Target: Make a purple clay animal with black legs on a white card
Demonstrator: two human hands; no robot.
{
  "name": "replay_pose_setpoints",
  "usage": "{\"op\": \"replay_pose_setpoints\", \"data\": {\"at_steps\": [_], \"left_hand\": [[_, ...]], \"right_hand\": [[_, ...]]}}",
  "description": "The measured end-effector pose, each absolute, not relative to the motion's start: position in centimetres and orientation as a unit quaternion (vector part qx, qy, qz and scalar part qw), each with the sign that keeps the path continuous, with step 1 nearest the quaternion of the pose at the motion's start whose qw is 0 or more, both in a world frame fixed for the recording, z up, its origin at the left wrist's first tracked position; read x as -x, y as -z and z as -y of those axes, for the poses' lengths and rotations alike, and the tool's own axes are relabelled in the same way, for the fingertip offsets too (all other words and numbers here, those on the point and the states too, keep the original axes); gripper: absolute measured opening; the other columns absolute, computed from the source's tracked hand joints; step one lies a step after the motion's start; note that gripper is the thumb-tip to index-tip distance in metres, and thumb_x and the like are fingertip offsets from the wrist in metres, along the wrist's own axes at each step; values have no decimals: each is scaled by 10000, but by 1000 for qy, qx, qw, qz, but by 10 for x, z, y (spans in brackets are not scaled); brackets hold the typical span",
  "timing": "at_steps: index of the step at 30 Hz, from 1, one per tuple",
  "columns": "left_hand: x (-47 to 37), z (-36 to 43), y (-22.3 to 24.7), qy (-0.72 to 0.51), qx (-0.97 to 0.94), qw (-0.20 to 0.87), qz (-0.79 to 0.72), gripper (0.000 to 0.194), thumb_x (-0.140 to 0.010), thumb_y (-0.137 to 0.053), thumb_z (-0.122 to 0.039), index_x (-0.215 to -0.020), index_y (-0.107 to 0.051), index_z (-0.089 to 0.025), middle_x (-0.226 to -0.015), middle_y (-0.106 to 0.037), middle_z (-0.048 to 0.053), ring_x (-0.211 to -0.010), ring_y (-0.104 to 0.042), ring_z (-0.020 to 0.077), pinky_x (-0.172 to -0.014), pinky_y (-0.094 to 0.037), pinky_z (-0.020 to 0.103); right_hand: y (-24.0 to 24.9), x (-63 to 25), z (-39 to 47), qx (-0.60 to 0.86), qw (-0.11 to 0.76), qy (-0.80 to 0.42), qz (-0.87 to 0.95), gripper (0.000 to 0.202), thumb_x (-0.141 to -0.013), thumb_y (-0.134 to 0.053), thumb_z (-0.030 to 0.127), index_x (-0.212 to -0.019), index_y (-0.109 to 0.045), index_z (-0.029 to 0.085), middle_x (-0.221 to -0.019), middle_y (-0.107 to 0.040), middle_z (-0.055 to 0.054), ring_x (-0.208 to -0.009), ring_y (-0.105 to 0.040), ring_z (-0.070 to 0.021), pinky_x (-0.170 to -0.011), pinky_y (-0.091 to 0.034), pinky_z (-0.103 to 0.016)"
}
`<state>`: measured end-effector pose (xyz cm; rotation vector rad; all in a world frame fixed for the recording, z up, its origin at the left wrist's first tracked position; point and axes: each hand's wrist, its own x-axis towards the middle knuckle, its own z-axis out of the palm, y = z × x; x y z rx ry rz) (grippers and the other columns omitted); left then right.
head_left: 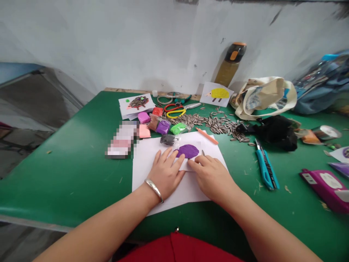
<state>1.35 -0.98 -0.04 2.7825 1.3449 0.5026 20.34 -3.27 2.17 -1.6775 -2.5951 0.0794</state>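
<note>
A flattened oval of purple modelling clay lies on a small white card, which rests on a larger white sheet. My left hand, with a silver bangle at the wrist, lies flat with fingers spread, its fingertips at the card's left side and the clay's edge. At the clay's lower right, my right hand is curled, with a fingertip pressed down by a small dark bit. A thin grey tip shows beside its knuckles; what the fingers hold is hidden. Just behind are a black clay packet and an orange stick tool.
Sunflower seeds, clay packets and yellow-and-red-handled scissors lie behind the sheet. A teal utility knife and magenta case are to the right. A bottle leans at the wall beside a hedgehog picture.
</note>
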Motion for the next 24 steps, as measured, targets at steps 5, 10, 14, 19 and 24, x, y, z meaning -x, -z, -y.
{"op": "replay_pose_setpoints", "data": {"at_steps": [5,10,14,19,24], "left_hand": [[-14,10,1,-156,-890,15,-429,385,-927,-458,-328,-1228,-609,-141,-1332,-555,175,-1294,-415,365,-1034,-306,615],[-14,11,0,-162,-886,28,-433,407,-920,-469,-327,-1268,-579,-147,-1337,-552,169,-1300,-412,353,-1043,-302,613],[-14,11,0,-159,-885,35,-437,407,-917,-468,-332,-1257,-590,-145,-1349,-545,163,-1305,-402,356,-1046,-297,616],[-14,11,0,-160,-883,34,-439,395,-911,-472,-331,-1236,-604,-148,-1341,-550,159,-1305,-400,357,-1044,-297,615],[-14,11,-1,-156,-882,41,-443,417,-913,-470,-337,-1272,-577,-154,-1351,-544,154,-1307,-399,352,-1051,-293,610]], "right_hand": [[-25,-202,33,541,9,-29,841,299,-872,-454,122,-1111,-610,210,-1015,-614,-79,-902,-519,-221,-740,-321,-335],[-24,-203,32,543,18,-29,839,357,-877,-447,123,-1197,-589,197,-1034,-622,-84,-911,-526,-222,-754,-334,-332],[-19,-203,30,544,25,-16,838,437,-875,-447,123,-1302,-528,172,-1063,-619,-98,-929,-527,-232,-758,-343,-341],[-14,-202,26,543,17,-15,839,395,-873,-444,127,-1241,-575,183,-1026,-617,-96,-915,-529,-226,-749,-343,-334],[-11,-205,26,542,45,-13,839,453,-857,-433,93,-1287,-545,177,-1033,-618,-99,-889,-533,-214,-764,-355,-331]]}}
